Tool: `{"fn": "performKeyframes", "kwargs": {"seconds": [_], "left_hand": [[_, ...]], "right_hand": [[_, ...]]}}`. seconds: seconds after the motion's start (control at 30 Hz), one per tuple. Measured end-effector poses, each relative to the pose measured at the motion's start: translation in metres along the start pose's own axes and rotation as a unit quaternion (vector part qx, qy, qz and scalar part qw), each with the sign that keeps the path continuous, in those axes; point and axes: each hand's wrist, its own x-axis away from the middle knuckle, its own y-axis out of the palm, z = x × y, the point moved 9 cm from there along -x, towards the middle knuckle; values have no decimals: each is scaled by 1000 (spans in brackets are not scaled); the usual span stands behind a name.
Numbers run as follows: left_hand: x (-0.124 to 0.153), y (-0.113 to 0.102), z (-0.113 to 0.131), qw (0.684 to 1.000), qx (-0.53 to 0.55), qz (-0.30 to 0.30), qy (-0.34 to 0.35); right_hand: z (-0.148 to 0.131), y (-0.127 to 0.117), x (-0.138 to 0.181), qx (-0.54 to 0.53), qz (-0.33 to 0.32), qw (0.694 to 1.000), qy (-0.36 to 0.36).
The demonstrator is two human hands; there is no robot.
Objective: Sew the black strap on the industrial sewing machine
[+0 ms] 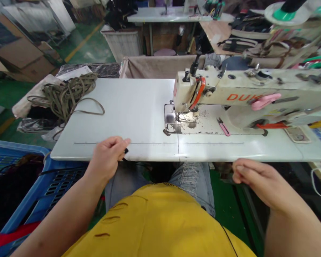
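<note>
My left hand (108,157) rests at the front edge of the white sewing table (133,107), fingers curled in a pinch on a small dark piece I cannot make out. My right hand (254,178) hangs below the table's front edge on the right, fingers closed loosely; what it holds, if anything, is hidden. A cream sewing machine (246,94) with orange lettering stands at the right, its needle and presser foot (186,116) over the metal plate. A thin thread (178,142) runs from the needle toward me.
A tangle of olive webbing straps (66,94) lies at the table's far left corner. Pink snips (224,127) lie on the machine bed. A blue plastic crate (29,185) stands at my left. A fabric-lined bin (149,66) and other workstations are behind the table.
</note>
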Motion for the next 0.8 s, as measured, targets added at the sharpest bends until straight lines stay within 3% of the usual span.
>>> {"fn": "performKeyframes", "kwargs": {"seconds": [0.03,0.1,0.17,0.23,0.3,0.4,0.5,0.67,0.8], "left_hand": [[1,9,-3,998,2,-58,-20],[10,37,-8,982,3,-184,-44],[21,63,-5,964,2,-263,-36],[29,81,-4,950,-9,-310,-33],[33,91,-2,940,-23,-340,-36],[34,90,2,935,-48,-350,-22],[27,76,1,942,-78,-325,-13],[13,49,0,953,-130,-270,31],[9,48,0,948,-195,-236,86]], "right_hand": [[3,14,2,62,-88,994,11],[-2,44,2,140,-179,974,-14],[-20,74,-7,137,-170,974,-68],[-41,96,-19,78,-106,984,-118],[-54,118,-27,29,-94,985,-142],[-54,154,-29,-30,-208,970,-122],[-34,166,-30,-77,-289,952,-62],[-5,139,-39,-72,-220,972,-26],[-2,112,-36,4,-132,990,-43]]}}
